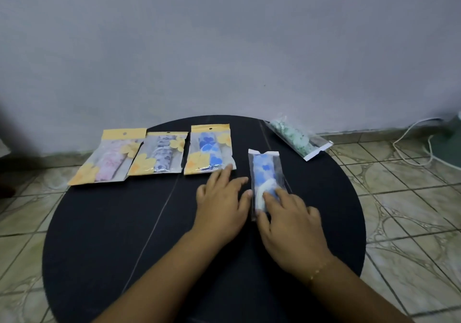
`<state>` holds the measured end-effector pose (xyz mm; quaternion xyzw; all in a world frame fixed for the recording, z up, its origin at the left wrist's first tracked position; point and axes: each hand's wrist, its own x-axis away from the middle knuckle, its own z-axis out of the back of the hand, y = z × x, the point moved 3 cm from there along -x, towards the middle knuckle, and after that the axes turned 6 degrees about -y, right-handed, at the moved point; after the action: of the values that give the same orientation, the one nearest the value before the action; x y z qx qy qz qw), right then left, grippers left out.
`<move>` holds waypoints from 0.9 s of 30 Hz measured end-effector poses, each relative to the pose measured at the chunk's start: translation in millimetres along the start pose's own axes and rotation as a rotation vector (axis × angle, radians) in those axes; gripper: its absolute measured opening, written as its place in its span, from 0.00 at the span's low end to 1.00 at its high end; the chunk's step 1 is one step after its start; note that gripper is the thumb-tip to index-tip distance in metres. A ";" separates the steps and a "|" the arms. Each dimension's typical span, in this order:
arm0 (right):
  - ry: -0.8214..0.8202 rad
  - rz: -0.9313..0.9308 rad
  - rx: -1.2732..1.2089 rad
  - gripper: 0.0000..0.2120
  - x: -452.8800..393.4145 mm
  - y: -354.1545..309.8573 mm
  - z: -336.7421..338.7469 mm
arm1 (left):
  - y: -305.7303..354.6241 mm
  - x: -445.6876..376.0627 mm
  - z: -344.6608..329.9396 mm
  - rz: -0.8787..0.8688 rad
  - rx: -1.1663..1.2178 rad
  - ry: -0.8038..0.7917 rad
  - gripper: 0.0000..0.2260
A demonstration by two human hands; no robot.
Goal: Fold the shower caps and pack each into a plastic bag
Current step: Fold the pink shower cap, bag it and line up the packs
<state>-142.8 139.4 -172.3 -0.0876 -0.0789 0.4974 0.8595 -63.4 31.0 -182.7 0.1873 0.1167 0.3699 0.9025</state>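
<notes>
A clear plastic bag with a folded blue-and-white shower cap (266, 173) lies on the round black table (124, 235), right of centre. My right hand (291, 225) rests flat on the bag's near end, fingers straight. My left hand (222, 203) lies on the table just left of the bag, fingers spread, its thumb touching the bag's left edge. Three packed bags with yellow flower print lie in a row at the back: pink cap (107, 158), dark-patterned cap (159, 154), blue cap (209, 148). A green cap in a clear bag (298, 138) lies at the back right.
The table stands against a grey wall on a tiled floor (399, 198). The pink bag overhangs the table's left rim, and the green bag overhangs the right rim. A white cable (411, 143) runs along the floor at far right.
</notes>
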 end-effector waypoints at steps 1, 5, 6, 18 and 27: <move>-0.019 0.001 0.004 0.24 -9.3 2.6 -0.5 | -3.5 -6.3 0.4 -0.009 -0.057 0.029 0.19; -0.060 0.049 -0.009 0.25 -48.0 8.2 -5.0 | -22.1 -24.4 2.3 0.000 -0.185 0.069 0.20; -0.065 0.057 -0.009 0.26 -57.1 9.3 -6.5 | -25.2 -27.2 2.0 0.002 -0.197 0.065 0.20; 0.017 0.120 0.001 0.30 -130.5 18.4 -8.5 | -38.6 -44.0 -7.8 -0.024 -0.121 -0.037 0.24; 0.171 -0.300 0.094 0.30 -149.9 75.9 3.7 | -36.1 -42.0 -8.0 -0.031 -0.169 -0.034 0.25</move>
<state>-281.4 46.7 -193.3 -0.0764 0.0057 0.3573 0.9309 -73.1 -20.6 -202.2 0.1151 0.0726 0.3612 0.9225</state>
